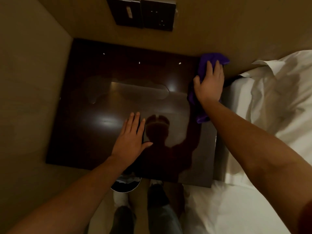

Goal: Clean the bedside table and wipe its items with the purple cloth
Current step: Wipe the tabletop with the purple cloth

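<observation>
The dark glossy bedside table (pixel 94 132) fills the middle of the view, seen from above, with damp streaks across its top. My right hand (pixel 210 83) presses the purple cloth (pixel 208 59) flat on the table's far right corner, fingers straight over the cloth. The cloth trails down past my wrist along the right edge. My left hand (pixel 131 141) rests flat on the tabletop near the front, fingers straight and together. A thin dark object lies partly under those fingers; what it is cannot be told.
A dark switch and socket panel (pixel 141 12) is on the wall behind the table. A bed with white sheets (pixel 270 107) borders the table's right side. A beige wall stands on the left. A bin (pixel 126 184) and my feet are below the front edge.
</observation>
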Tool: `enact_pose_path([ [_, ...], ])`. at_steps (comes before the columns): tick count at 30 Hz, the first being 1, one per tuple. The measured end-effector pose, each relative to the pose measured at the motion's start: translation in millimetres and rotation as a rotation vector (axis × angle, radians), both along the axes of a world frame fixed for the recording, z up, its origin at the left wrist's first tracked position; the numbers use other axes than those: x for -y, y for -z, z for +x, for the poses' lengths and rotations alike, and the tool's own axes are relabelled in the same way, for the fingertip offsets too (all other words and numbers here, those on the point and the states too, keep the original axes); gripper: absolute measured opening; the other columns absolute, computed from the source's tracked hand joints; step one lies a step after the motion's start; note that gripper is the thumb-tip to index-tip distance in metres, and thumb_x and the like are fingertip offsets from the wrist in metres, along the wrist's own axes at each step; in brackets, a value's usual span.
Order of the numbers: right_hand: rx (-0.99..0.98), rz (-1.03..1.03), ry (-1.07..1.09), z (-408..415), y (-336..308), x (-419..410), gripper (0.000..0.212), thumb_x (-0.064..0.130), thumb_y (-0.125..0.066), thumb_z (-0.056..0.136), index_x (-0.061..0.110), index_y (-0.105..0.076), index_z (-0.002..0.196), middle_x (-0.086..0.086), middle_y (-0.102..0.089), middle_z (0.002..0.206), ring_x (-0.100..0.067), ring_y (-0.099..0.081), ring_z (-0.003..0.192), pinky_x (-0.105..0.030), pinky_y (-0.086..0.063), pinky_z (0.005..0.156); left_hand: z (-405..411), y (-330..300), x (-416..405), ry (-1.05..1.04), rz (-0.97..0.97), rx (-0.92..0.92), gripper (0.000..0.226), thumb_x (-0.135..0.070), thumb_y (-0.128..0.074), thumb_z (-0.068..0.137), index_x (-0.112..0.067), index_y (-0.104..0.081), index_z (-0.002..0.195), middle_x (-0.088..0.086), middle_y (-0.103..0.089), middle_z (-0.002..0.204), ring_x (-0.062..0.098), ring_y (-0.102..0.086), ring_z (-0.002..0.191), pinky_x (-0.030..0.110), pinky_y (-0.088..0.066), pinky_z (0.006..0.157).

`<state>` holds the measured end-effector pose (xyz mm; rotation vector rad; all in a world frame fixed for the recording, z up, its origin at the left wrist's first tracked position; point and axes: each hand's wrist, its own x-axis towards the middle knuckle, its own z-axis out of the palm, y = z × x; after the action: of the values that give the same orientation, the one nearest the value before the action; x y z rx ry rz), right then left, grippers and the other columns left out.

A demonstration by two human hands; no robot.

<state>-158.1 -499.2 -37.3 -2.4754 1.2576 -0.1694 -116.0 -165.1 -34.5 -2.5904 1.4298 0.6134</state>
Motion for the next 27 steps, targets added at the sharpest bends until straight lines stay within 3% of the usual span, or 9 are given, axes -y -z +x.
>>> enact_pose_path([
  [5,0.031,0.007,-0.042,17,4,-6,0.068,0.030,-0.056,0.094,0.006,-0.039,0.155,-0.026,-0.030,0.163,-0.043,-0.027,0.151,-0.047,-0.020,0.125,2,5,-6,-0.012,-0.005,0.024,0.096,-0.074,-0.029,0.092,-0.006,-0.017,0.159,0.022,-0.004,0.167,0.037,-0.003,0.155,0.053,-0.020,0.124],
  [16,0.065,0.026,-0.314,77,-1,-85,0.060,0.018,-0.057,0.091,0.009,-0.050,0.150,-0.020,-0.038,0.161,-0.039,-0.031,0.151,-0.044,-0.023,0.125,6,0,-6,-0.020,-0.057,-0.061,0.091,-0.067,-0.040,0.097,-0.010,-0.008,0.161,0.016,0.009,0.168,0.032,0.010,0.155,0.046,-0.003,0.127],
  [20,0.073,0.034,-0.470,94,0,-126,0.060,0.013,-0.059,0.087,0.007,-0.053,0.147,-0.022,-0.042,0.158,-0.042,-0.034,0.149,-0.045,-0.026,0.124,15,-5,-12,-0.057,-0.167,-0.131,0.072,-0.050,-0.045,0.101,-0.013,-0.023,0.159,0.012,-0.007,0.169,0.028,0.000,0.156,0.042,-0.009,0.127],
  [24,0.076,0.126,-0.557,105,-3,-154,0.058,0.005,-0.059,0.088,0.006,-0.056,0.145,-0.021,-0.042,0.158,-0.039,-0.036,0.149,-0.040,-0.025,0.125,21,-16,-26,-0.187,-0.353,-0.183,0.055,-0.031,-0.058,0.097,-0.009,-0.048,0.146,0.016,-0.035,0.159,0.032,-0.025,0.151,0.049,-0.028,0.120],
  [27,0.128,0.202,-0.497,111,-17,-148,0.056,0.001,-0.055,0.089,0.007,-0.057,0.145,-0.016,-0.044,0.159,-0.031,-0.040,0.148,-0.030,-0.026,0.122,36,-21,-64,-0.321,-0.388,-0.105,0.058,-0.030,-0.063,0.094,-0.009,-0.048,0.145,0.015,-0.038,0.156,0.035,-0.035,0.145,0.052,-0.036,0.115],
])
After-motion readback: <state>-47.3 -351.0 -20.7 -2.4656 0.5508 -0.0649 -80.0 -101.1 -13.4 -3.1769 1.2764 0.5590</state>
